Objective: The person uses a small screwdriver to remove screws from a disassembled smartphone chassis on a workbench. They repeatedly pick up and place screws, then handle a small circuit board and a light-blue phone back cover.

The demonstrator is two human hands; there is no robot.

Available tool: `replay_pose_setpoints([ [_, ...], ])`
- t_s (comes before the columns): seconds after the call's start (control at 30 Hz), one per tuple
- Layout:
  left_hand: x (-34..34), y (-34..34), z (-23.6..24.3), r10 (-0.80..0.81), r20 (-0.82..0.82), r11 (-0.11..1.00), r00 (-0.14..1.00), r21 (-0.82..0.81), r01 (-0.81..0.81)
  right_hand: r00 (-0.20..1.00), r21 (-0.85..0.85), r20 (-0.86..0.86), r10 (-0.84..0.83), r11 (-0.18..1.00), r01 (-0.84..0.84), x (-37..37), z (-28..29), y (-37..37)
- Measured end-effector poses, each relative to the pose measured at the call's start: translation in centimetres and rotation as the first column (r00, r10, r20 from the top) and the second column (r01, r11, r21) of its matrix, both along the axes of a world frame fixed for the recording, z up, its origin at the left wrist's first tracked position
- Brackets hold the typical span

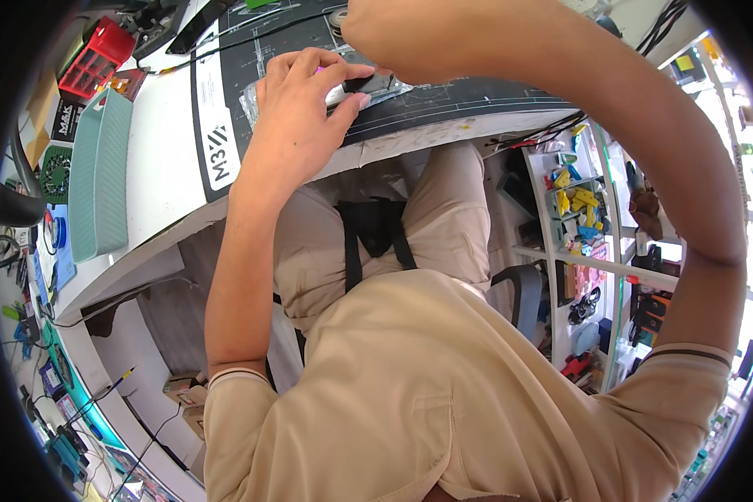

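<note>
My left hand (299,113) is at the front edge of the dark desk mat (284,33), its thumb and fingers closed round a small white and black piece (358,84). I cannot make out what kind of thing it is. A bit of purple shows by the fingers. Beneath lies a clear plastic bag or sheet (400,87), partly covered by the hand. My right hand (397,42) is curled just to the right, close to the piece's black end. Its fingers are mostly hidden, as is whatever they grip. Beside its knuckles sits a small round metallic thing (337,21).
A pale green basket (100,180) stands on the white desk at left, near a red drawer box (99,58). A black cable (251,38) crosses the mat. At right, shelves hold bins of coloured parts (579,201). My legs are under the desk.
</note>
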State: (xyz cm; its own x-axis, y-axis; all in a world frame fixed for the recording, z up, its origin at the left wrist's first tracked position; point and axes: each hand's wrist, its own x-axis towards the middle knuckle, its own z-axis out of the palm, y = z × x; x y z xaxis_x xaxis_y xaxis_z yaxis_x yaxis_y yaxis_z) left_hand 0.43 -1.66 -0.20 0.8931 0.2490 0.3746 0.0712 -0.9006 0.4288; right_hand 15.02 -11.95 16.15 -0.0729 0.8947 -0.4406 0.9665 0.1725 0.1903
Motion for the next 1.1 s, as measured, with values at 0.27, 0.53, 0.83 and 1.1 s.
replay_pose_setpoints([
  [0.27, 0.6, 0.7, -0.7, -0.009, 0.058, 1.000, 0.998, 0.010, 0.008, 0.992, -0.050, 0.109, 0.059, 0.997, -0.054, 0.3, -0.5, 1.1],
  [0.53, 0.8, 0.6, -1.2, 0.010, 0.087, 1.000, 0.996, 0.028, -0.013, 0.986, -0.048, 0.150, -0.078, 0.995, 0.086, -0.3, -0.9, 1.0],
  [0.83, 0.9, 0.6, -1.3, 0.004, 0.086, 1.000, 0.996, -0.009, -0.003, 0.981, -0.011, 0.174, -0.086, 0.996, 0.089, 0.1, -1.5, 0.5],
  [1.1, 0.8, 0.6, -1.2, 0.021, 0.086, 1.000, 0.996, 0.000, -0.021, 0.983, -0.013, 0.166, -0.085, 0.996, 0.088, -0.1, -1.5, 0.6],
])
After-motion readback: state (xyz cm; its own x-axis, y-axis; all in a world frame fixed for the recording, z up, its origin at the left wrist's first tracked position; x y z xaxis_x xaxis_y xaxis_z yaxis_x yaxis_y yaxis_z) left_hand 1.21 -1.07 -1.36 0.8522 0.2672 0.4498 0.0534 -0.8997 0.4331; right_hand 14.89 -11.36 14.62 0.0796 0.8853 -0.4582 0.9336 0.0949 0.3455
